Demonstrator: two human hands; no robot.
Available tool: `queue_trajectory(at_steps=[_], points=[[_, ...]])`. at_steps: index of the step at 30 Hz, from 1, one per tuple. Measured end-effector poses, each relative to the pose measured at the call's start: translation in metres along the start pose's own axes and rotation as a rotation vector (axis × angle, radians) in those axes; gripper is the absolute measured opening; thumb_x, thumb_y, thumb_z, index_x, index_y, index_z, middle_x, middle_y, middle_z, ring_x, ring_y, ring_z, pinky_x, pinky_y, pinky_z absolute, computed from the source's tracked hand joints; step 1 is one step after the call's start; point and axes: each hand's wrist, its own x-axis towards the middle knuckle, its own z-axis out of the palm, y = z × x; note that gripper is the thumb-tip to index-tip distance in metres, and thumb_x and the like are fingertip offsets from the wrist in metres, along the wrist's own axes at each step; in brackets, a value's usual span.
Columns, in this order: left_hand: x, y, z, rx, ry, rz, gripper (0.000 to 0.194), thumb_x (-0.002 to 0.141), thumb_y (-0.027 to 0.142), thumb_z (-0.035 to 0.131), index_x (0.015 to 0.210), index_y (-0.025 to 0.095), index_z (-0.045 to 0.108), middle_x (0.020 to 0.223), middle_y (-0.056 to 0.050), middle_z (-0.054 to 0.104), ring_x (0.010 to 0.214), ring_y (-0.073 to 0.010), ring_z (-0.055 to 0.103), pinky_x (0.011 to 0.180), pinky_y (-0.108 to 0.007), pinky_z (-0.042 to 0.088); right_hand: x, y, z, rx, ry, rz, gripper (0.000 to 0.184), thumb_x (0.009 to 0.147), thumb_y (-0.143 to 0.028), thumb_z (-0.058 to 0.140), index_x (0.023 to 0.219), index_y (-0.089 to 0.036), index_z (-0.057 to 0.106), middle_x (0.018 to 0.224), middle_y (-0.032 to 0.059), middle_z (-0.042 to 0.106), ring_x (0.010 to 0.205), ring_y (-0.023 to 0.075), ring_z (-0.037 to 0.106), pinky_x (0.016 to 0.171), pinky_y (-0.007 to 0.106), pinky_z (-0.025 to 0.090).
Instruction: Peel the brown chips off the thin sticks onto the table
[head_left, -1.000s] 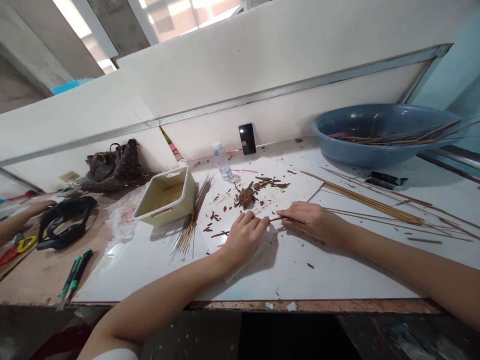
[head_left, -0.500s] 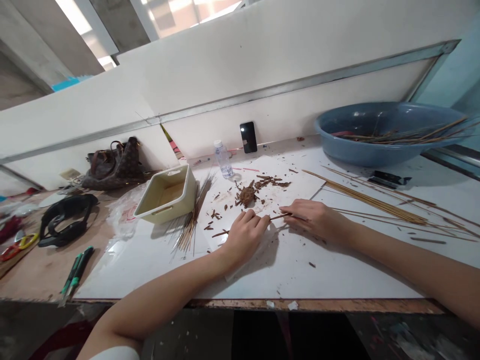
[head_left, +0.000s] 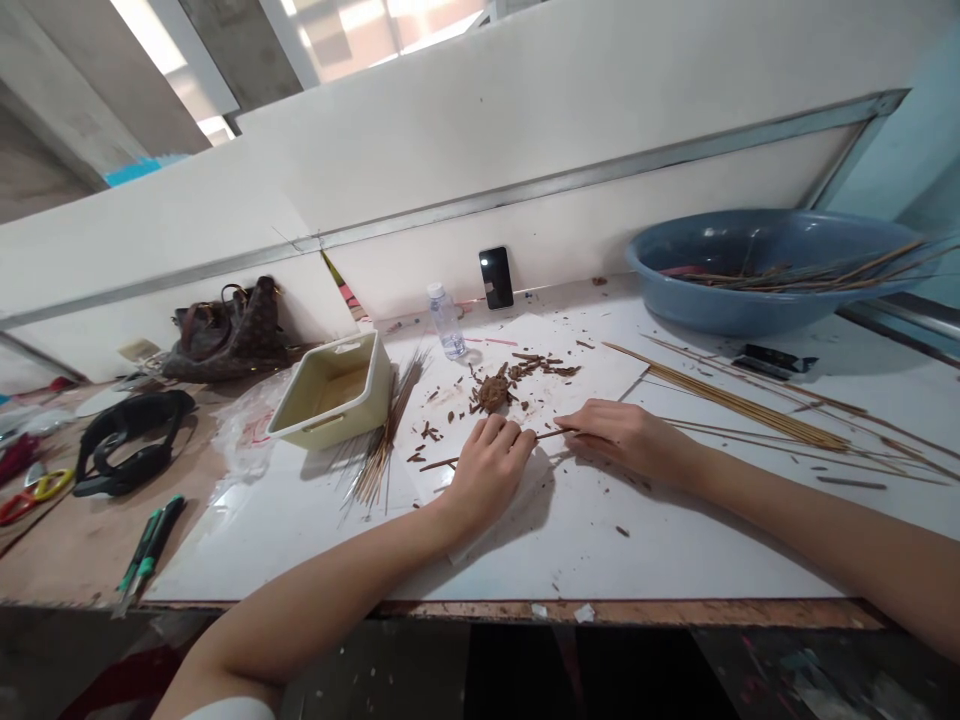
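Between my two hands runs a thin brown incense stick (head_left: 553, 433), held low over the white board. My left hand (head_left: 489, 468) is closed over its left part, and a brown end pokes out beyond the fingers. My right hand (head_left: 628, 437) pinches the other side, fingertips pressed together around it. Just beyond the hands sits a crumbly lump of brown paste (head_left: 493, 393) with broken brown pieces (head_left: 551, 368) scattered about. To the right lies a bundle of bare yellowish sticks (head_left: 720, 395); part of it passes behind my right forearm.
A pale yellow tub (head_left: 330, 390) stands left, beside dark-ended thin sticks (head_left: 386, 440). Behind are a clear bottle (head_left: 448, 325) and a leaning phone (head_left: 496, 278). A big blue basin (head_left: 750, 300) holds more sticks. Cutters (head_left: 150, 550) and a bag (head_left: 232, 330) lie left.
Both hands keep nearly the same place and grip on the stick. The view has shifted very slightly.
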Motion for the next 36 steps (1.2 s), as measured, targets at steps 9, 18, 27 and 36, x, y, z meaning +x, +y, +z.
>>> queue_trajectory(at_steps=[9, 18, 27, 36], points=[[-0.0022, -0.0011, 0.006, -0.035, 0.005, -0.002, 0.018, 0.11, 0.012, 0.056, 0.122, 0.019, 0.068, 0.1, -0.007, 0.073, 0.095, -0.0265, 0.062, 0.087, -0.042, 0.053, -0.0017, -0.0001, -0.0003, -0.043, -0.028, 0.007, 0.026, 0.114, -0.028, 0.057, 0.131, -0.021, 0.076, 0.106, 0.0117, 0.084, 0.095, 0.0269, 0.078, 0.084, 0.042, 0.065], [-0.0026, 0.0001, -0.0022, 0.031, 0.077, -0.005, 0.027, 0.104, 0.005, 0.061, 0.123, 0.021, 0.069, 0.105, -0.006, 0.077, 0.101, -0.026, 0.065, 0.11, -0.049, 0.05, -0.0007, 0.0031, 0.0037, -0.081, 0.021, 0.041, 0.024, 0.115, -0.031, 0.058, 0.125, -0.02, 0.077, 0.106, 0.0126, 0.084, 0.098, 0.0277, 0.078, 0.089, 0.044, 0.065], [-0.0034, 0.0002, -0.001, -0.029, -0.002, -0.056, 0.028, 0.105, 0.006, 0.056, 0.12, 0.025, 0.07, 0.1, -0.005, 0.076, 0.102, -0.0263, 0.066, 0.114, -0.051, 0.05, 0.0008, 0.0016, -0.0013, -0.087, 0.013, 0.067, 0.028, 0.116, -0.033, 0.054, 0.115, -0.021, 0.079, 0.099, 0.0114, 0.083, 0.091, 0.0281, 0.076, 0.084, 0.044, 0.062], [-0.0029, 0.0013, -0.0025, -0.01, 0.019, -0.039, 0.029, 0.103, 0.002, 0.056, 0.117, 0.022, 0.071, 0.101, -0.005, 0.077, 0.1, -0.0259, 0.065, 0.114, -0.049, 0.049, 0.0012, 0.0027, -0.0005, -0.119, 0.0, 0.07, 0.027, 0.116, -0.031, 0.053, 0.115, -0.019, 0.078, 0.101, 0.0121, 0.083, 0.092, 0.0278, 0.077, 0.085, 0.043, 0.062]])
